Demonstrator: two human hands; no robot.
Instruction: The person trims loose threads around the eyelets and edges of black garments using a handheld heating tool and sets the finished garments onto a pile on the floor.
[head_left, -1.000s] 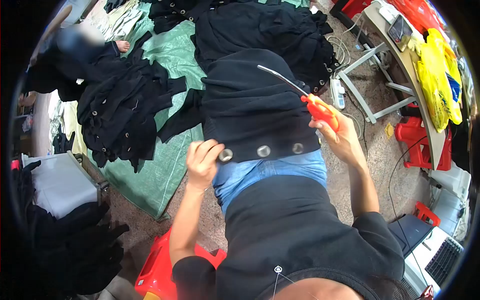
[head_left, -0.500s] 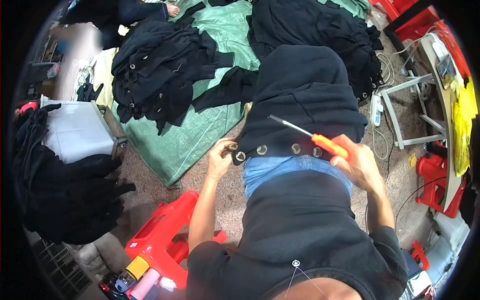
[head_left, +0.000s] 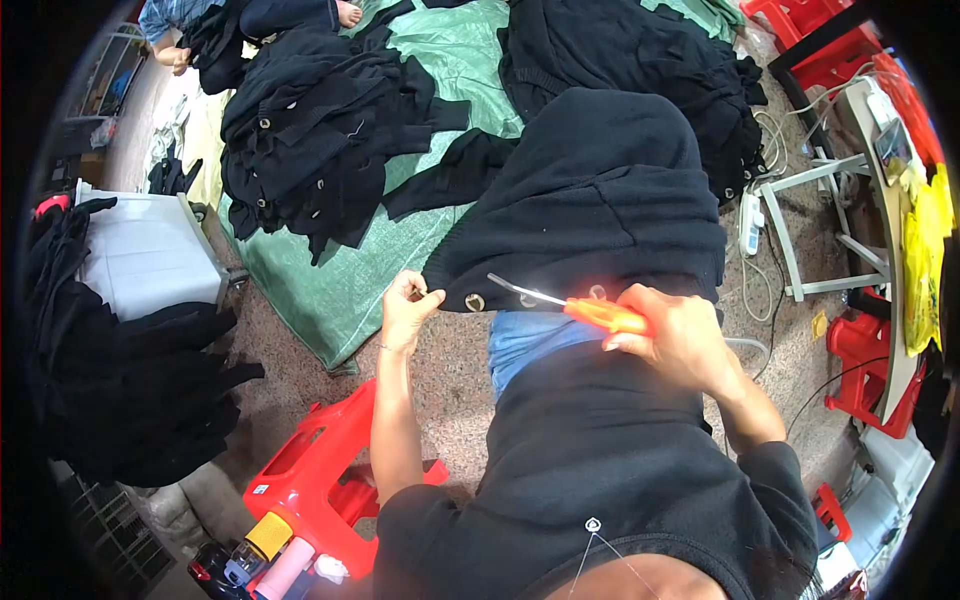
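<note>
A black knit garment with several round metallic buttons along its lower edge lies over my lap. My left hand pinches the edge of this garment at its left corner, beside a button. In my right hand is a tool with an orange handle and a thin metal shaft, its tip pointing left over the button row. The shaft lies above the buttons; whether it touches the cloth I cannot tell.
Black garments lie on a green sheet. At left stands a white bin, below it a red stool. A table with yellow bags is at right. Another person's hand shows at top left.
My left hand has moved left, drawing the garment's corner outward. The orange-handled tool in my right hand has shifted left and down. The other person's hand and sleeve now show at top left.
</note>
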